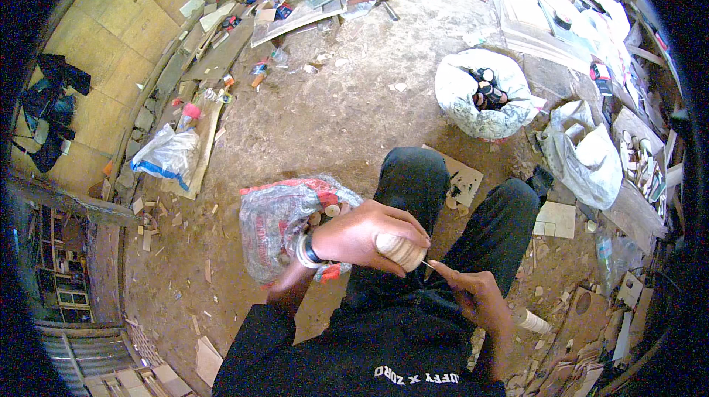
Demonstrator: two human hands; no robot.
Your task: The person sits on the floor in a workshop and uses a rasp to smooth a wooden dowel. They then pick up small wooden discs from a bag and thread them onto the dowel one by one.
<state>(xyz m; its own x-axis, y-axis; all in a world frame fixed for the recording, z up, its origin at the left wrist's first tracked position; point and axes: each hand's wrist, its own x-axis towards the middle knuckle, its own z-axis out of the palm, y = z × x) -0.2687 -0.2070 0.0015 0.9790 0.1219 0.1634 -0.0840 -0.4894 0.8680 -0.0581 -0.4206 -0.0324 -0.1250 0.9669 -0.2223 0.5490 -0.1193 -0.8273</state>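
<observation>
My left hand [367, 234] is wrapped round a pale wooden piece [400, 251], rounded and ridged like a stack of discs, above my lap. Pinched in my right hand [476, 293] is a thin metal tool [428, 265]; its tip meets or nearly meets the right end of the wood. The tool's handle is hidden in my fingers, so its exact kind does not show. Beside my left wrist lies a grey and red plastic sack [267, 231], its mouth open on several round wooden pieces [332, 210].
A white sack [484, 125] with dark and pale pieces inside stands ahead, right of centre. Another white sack [587, 164] is farther right, near a box of wooden pieces [641, 164]. A ridged wooden cylinder [533, 321] lies by my right forearm. Wood scraps litter the floor.
</observation>
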